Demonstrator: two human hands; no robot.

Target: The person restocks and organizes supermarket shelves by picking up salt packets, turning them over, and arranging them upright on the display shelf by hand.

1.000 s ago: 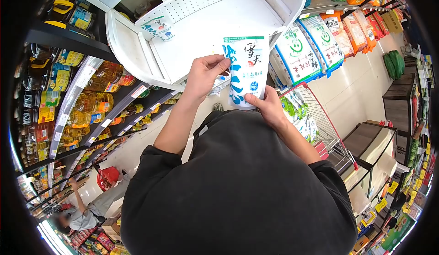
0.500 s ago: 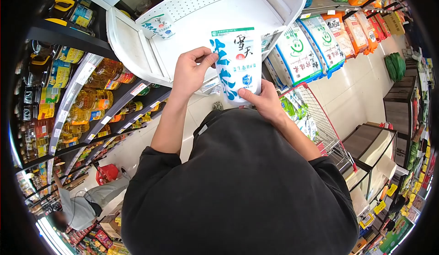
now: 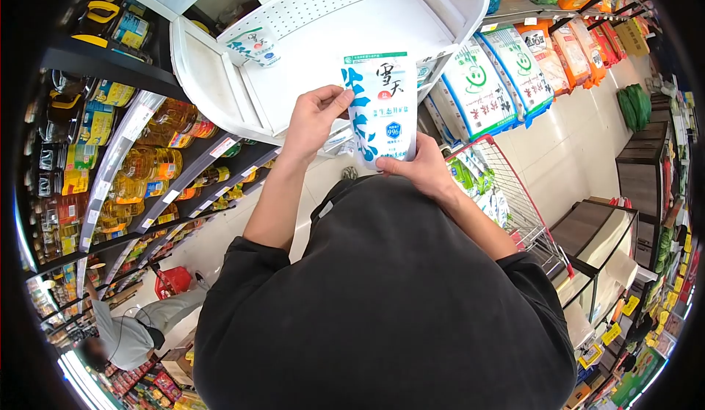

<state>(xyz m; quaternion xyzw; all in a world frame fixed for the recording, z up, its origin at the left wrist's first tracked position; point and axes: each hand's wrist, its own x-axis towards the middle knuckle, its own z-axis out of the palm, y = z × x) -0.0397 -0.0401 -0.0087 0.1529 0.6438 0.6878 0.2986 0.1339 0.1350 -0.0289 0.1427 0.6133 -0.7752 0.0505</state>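
Pouch point(image 3: 378, 109) is in both hands, in front of the chest, near side of the white stand point(image 3: 330, 28). Printed front faces up toward the camera, green top edge far, base near. Left hand point(image 3: 317, 120) pinches the pouch's left edge, upper part, thumb against finger. Right hand point(image 3: 427, 166) clamps the lower right corner, thumb on the front; its other fingers are mostly hidden behind. So grip closed on the pouch both sides.

Progress, as judged: pouch taken up and front turned to view, that much done. Not set down, neither on the stand nor in the cart point(image 3: 490, 139). Top looks sealed, no tear seen, so opening not done. Nothing else shows how much is left.

Containers: pouch is opaque, contents not visible. Stand has a raised rim; a similar pouch point(image 3: 253, 46) lies at its left side, well apart from the hands. Cart, right of the right hand, holds green-and-white packs point(image 3: 474, 178); count unclear. Shelves left carry oil bottles point(image 3: 150, 164), yellow oil visible inside. Red basket point(image 3: 174, 281), near left, contents can't be made out.
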